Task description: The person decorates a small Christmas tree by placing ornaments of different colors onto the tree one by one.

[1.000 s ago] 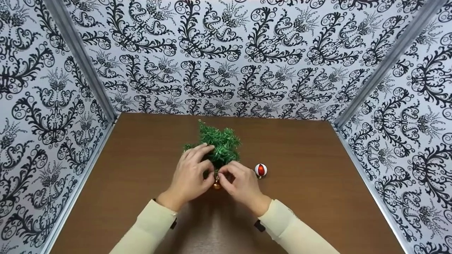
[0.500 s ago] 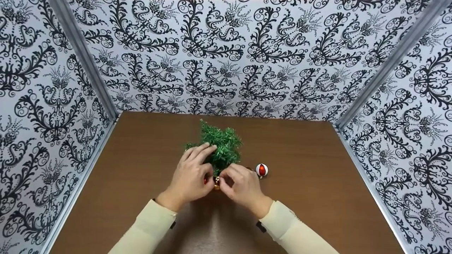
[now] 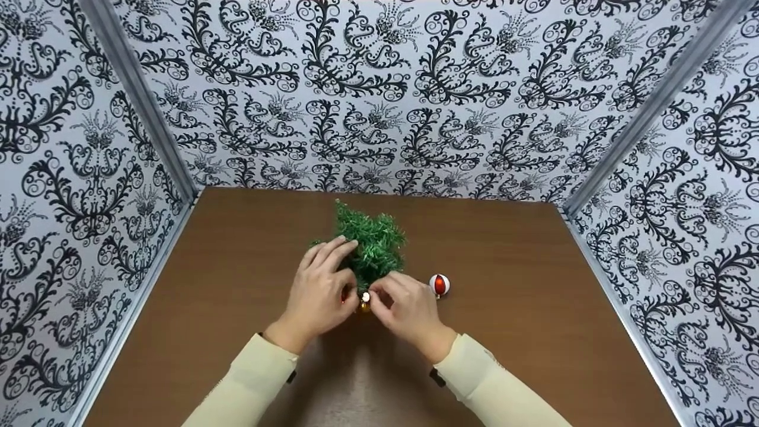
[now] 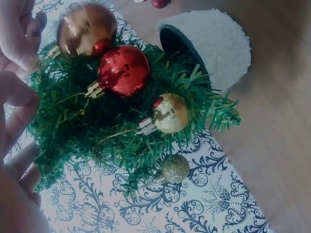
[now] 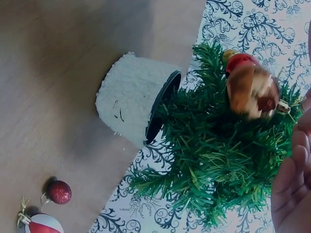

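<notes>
A small artificial Christmas tree stands on the table in a white, rough-textured pot. At its near side hangs a shiny copper bauble, its cap and thread turned towards the fingertips. My left hand pinches at this thread with thumb and index finger, its other fingers spread against the branches. Opposite it, my right hand pinches at the thread too, thumb and index finger curled. The fingertips' exact grip is partly hidden. A red bauble, a gold bauble and a glittery gold bauble hang on the tree.
Right of the tree, a white and red bauble lies on the brown table. A small glittery red bauble lies beside it. Patterned walls enclose the table at the back and sides.
Both hands stay at the near side of the tree, with small finger movements at the thread. The copper bauble shifts and turns slightly between them.
</notes>
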{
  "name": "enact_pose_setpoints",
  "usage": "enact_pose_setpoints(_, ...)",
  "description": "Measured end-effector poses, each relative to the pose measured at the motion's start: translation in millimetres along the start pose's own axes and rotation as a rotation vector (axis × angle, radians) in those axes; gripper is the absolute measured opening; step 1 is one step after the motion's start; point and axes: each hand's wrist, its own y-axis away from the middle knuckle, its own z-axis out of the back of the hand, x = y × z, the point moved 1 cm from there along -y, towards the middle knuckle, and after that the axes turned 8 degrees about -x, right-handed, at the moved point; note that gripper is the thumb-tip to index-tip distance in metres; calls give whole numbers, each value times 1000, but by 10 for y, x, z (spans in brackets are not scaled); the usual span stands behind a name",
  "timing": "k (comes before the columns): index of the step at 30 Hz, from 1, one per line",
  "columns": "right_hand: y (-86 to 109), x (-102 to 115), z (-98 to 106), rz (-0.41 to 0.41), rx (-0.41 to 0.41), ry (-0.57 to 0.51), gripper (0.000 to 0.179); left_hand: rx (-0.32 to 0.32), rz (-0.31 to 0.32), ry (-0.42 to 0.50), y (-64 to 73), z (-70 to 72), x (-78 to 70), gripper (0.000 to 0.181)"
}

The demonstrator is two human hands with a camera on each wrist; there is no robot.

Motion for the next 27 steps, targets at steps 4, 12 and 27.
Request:
enact_pose_setpoints(4, -17, -10, -18, -4, -16, 54, 4, -31, 0, -16, -15, -13, 0, 12)
enact_pose_setpoints(12, -21, -12, -56, -18, 5, 101, 3, -57, 3, -48, -9, -44, 12, 10)
enact_pose_setpoints(27, -23, 12, -105, -67, -11, 161, 5, -85, 14, -73, -7, -92, 13, 9)
